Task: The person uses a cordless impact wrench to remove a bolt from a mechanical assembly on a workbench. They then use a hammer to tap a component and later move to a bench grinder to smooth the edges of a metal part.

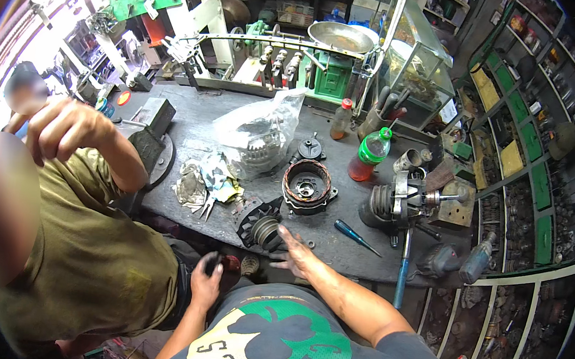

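My right hand (297, 255) is at the bench's near edge, its fingers apart and its thumb beside the grooved pulley of an alternator rotor (259, 224). Whether the thumb touches the pulley, I cannot tell. Lower and to the left, in front of my body, my left hand (204, 286) is closed round a small dark piece (212, 262) whose kind is unclear. Behind the rotor lies an alternator housing with a copper-wound stator (308, 181). A small metal ring (311, 244) rests near my right fingers, and a blue screwdriver (357, 237) lies to the right.
A co-worker in an olive shirt (114, 253) stands close on my left, one hand (64, 127) raised. On the bench are a vise (151, 125), a plastic bag of parts (257, 131), rags (215, 179), a green-topped bottle (371, 153), another alternator (389, 203) and a power drill (477, 260).
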The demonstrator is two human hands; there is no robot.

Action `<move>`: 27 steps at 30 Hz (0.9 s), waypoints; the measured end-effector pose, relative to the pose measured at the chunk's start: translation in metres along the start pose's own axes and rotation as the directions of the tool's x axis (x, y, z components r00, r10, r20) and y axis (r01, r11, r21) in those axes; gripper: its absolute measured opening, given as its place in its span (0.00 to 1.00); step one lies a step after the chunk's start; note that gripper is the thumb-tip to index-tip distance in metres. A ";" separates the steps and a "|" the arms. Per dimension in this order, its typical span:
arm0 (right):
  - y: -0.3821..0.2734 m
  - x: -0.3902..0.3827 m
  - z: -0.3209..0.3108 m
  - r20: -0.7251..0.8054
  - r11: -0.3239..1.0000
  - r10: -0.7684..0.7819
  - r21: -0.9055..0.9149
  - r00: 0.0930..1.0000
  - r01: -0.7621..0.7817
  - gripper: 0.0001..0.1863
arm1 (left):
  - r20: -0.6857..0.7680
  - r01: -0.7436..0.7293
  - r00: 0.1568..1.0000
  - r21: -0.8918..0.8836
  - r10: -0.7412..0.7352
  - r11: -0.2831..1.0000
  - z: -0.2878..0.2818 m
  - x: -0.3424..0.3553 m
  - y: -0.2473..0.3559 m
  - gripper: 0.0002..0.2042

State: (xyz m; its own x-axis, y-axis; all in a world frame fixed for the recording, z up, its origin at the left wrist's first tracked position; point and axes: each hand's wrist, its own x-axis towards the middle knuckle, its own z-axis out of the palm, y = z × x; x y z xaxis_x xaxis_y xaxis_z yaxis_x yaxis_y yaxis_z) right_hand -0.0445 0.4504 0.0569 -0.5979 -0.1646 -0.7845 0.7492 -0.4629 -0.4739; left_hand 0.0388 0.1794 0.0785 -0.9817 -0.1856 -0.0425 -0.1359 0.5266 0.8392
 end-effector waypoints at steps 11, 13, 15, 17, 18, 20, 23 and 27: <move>-0.007 0.010 0.026 0.280 0.237 -0.621 -0.823 0.732 0.516 0.54 | 0.393 -0.235 0.881 -0.118 0.263 0.965 0.076 0.215 -0.024 0.19; -0.013 0.007 0.018 0.426 -0.036 -0.643 -0.847 0.636 0.531 0.54 | 0.320 -0.396 0.858 -0.089 0.403 0.914 0.086 0.217 -0.036 0.19; -0.015 0.008 0.018 0.207 0.259 -0.601 -0.863 0.772 0.433 0.55 | 0.325 -0.302 0.885 -0.139 0.332 0.943 0.091 0.210 -0.032 0.19; -0.015 0.014 0.020 -0.073 0.770 -0.344 -0.593 0.936 0.237 0.60 | 0.412 -0.277 0.860 -0.121 0.302 0.953 0.088 0.213 -0.011 0.18; -0.016 0.016 0.022 -0.101 0.953 -0.123 -0.288 0.987 0.089 0.63 | 0.375 -0.275 0.887 -0.038 0.268 0.961 0.092 0.214 -0.012 0.19; 0.006 0.040 0.010 -0.074 0.739 -0.451 -0.589 0.889 0.326 0.58 | 0.360 -0.307 0.889 0.006 0.284 0.952 0.092 0.216 -0.019 0.20; -0.012 -0.011 0.020 0.335 0.107 -0.686 -0.832 0.646 0.545 0.48 | 0.325 -0.178 0.930 -0.011 0.172 0.984 0.088 0.213 -0.039 0.22; -0.004 -0.003 0.015 0.322 0.068 -0.775 -0.813 0.544 0.578 0.50 | 0.338 -0.087 0.938 0.007 0.080 0.996 0.087 0.206 -0.021 0.27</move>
State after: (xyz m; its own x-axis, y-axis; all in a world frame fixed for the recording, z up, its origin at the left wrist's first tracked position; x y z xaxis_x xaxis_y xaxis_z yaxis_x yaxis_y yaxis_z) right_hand -0.0497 0.4391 0.0674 -0.9975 -0.0112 0.0696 -0.0631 0.5818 -0.8109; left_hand -0.1726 0.2026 0.0052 -0.9765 0.1485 -0.1561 -0.0506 0.5462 0.8361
